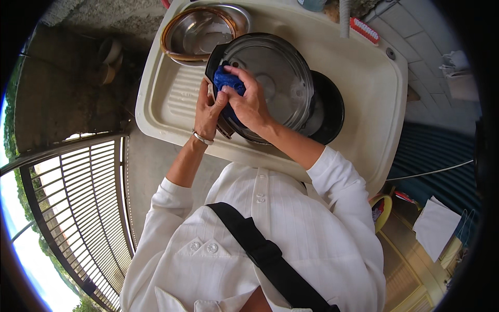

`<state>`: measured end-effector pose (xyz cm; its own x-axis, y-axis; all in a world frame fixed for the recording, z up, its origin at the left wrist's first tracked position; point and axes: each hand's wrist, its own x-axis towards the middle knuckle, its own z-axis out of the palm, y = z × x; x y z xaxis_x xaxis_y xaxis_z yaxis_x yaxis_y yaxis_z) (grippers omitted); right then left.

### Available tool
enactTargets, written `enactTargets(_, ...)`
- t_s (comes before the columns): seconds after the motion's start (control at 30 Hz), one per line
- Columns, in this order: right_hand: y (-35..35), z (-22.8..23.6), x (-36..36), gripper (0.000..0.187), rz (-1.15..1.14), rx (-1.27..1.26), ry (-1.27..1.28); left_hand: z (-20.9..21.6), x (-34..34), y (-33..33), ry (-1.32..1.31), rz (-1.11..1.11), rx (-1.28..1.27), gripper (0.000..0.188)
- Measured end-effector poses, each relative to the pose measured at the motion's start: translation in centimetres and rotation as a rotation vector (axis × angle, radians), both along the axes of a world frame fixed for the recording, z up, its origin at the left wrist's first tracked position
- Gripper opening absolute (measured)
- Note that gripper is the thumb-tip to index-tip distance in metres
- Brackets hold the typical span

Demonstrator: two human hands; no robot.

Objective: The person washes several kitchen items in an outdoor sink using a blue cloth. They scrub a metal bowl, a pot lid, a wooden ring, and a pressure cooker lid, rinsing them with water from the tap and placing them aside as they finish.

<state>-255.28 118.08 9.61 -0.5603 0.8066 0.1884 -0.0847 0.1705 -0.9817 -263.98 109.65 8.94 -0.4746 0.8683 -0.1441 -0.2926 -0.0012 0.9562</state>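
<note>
A large round lid [273, 54] with a black rim and a greyish, see-through middle is held tilted over the sink [371, 99]. My left hand [207, 115] is closed on its left edge, by a black protruding part; the fingertips are hidden behind it. Bunched in my right hand [250, 106] is a blue scrubbing cloth [224, 78], pressed against the lid's upper left rim. The two thumbs are close together there. Partly covered by the lid, a black round pot or basin [332, 106] rests in the sink to the right.
Metal bowls [200, 36], one with a brown rim, stand at the sink's far left beside the ribbed drainboard [182, 99]. A grey hose [344, 18] and a red brush [365, 31] are at the far edge. Railing [88, 182] runs left; a yellow basket [383, 213] sits right.
</note>
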Motion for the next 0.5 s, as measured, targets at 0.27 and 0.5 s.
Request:
enactTargets(0.27,0.6,0.5,-0.8,0.037,0.041,0.255,-0.172,0.1,-0.3,-0.1,-0.016,-0.037,-0.037,0.078)
enactTargets(0.5,5.7,-0.2,-4.2,0.029,-0.220,0.590,-0.145,0.8,0.5,0.1,-0.006,0.010,-0.093,0.081)
